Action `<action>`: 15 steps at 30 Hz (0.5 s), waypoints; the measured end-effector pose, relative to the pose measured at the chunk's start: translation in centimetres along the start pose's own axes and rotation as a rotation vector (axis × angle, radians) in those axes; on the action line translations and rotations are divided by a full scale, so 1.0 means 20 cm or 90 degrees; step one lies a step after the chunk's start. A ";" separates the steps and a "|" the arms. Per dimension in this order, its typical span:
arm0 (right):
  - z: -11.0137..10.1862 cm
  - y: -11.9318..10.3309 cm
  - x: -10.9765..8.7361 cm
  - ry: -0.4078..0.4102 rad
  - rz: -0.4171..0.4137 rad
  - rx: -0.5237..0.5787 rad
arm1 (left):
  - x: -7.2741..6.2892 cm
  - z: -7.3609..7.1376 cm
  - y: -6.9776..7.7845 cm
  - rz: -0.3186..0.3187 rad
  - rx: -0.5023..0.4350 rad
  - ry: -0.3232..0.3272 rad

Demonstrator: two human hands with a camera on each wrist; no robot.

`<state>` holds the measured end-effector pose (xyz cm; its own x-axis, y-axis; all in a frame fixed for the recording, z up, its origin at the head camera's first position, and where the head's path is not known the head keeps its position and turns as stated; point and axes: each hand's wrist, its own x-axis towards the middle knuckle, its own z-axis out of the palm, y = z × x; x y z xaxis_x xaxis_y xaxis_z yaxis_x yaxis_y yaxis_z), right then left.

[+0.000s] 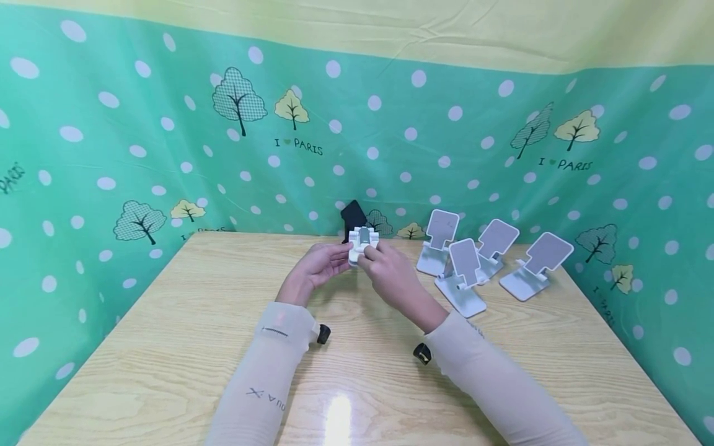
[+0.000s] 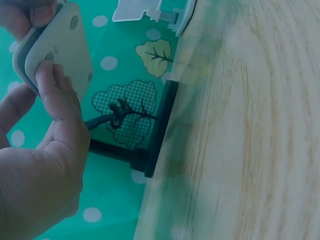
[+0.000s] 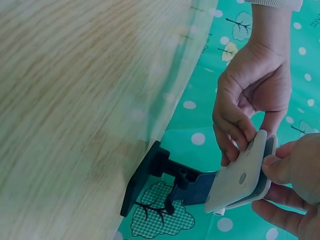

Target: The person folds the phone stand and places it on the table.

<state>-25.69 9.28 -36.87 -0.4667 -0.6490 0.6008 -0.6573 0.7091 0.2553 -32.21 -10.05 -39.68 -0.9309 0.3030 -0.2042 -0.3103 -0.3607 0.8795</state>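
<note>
A white folded phone stand (image 1: 365, 238) is held up between both hands near the back of the table. My left hand (image 1: 319, 267) grips it from the left; in the left wrist view the fingers of that hand (image 2: 50, 160) lie on its flat base plate (image 2: 67, 47), which has small round grey feet. From the other side my right hand (image 1: 390, 275) pinches its edge, with thumb and fingers (image 3: 277, 170) on the folded layers in the right wrist view. Between the two white plates a dark grey layer shows.
Just behind the hands stands a black phone stand (image 1: 353, 218), its flat base (image 3: 142, 177) on the table (image 1: 184, 347). Several unfolded white phone stands with grey pads, one nearest the front (image 1: 464, 263), stand at the right. A green dotted cloth (image 1: 312, 111) hangs behind.
</note>
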 end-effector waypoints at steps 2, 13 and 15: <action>0.00 0.00 0.00 0.003 0.000 0.004 | 0.00 0.00 0.00 0.002 -0.001 0.000; 0.01 -0.02 -0.01 -0.028 0.006 0.026 | 0.00 -0.01 -0.01 0.013 0.005 -0.001; 0.01 -0.02 -0.01 -0.035 0.011 0.027 | -0.01 -0.01 0.00 0.013 0.009 0.000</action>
<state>-25.48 9.04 -37.25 -0.5096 -0.6514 0.5621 -0.6729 0.7089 0.2115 -32.12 -10.27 -39.83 -0.9369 0.2957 -0.1866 -0.2890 -0.3548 0.8891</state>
